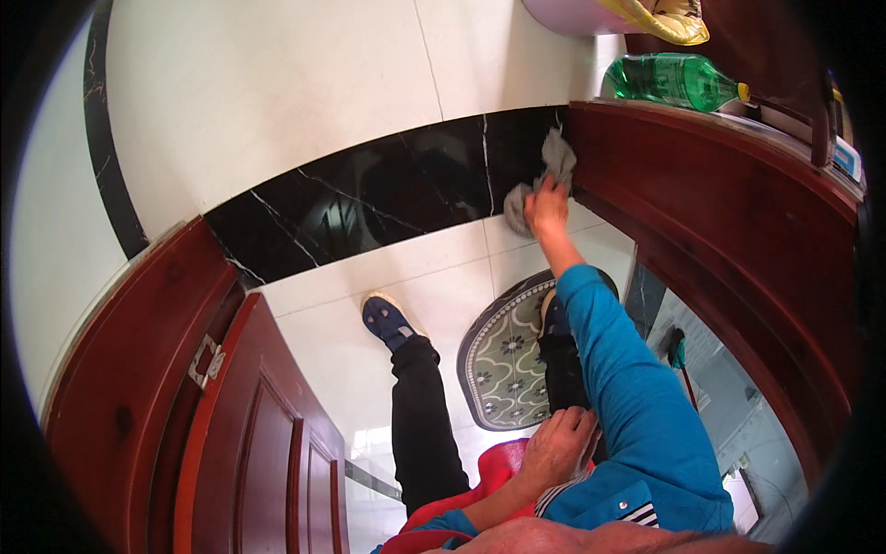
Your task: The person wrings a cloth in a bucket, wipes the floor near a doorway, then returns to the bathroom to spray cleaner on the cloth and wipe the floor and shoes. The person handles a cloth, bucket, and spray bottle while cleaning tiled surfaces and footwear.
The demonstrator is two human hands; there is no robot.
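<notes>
My right hand point(548, 208) reaches forward and grips a grey cloth point(558, 156). The cloth is bunched at the right end of a black marble threshold strip point(374, 190), against the foot of the dark red wooden door frame point(699, 173). Part of it hangs over onto the white floor tile beside my fingers. Close to my body, my left hand point(562, 440) lies over my right knee with its fingers bent. Something pale shows at its edge, but I cannot tell whether the hand holds it.
A panelled wooden door point(270, 429) stands ajar at left on a metal hinge point(206, 361). My right foot is on a patterned half-round mat point(505, 360). A green bottle point(675, 79) lies at upper right, below a bin with a yellow liner point(664, 24). A green-headed broom point(678, 350) is at right.
</notes>
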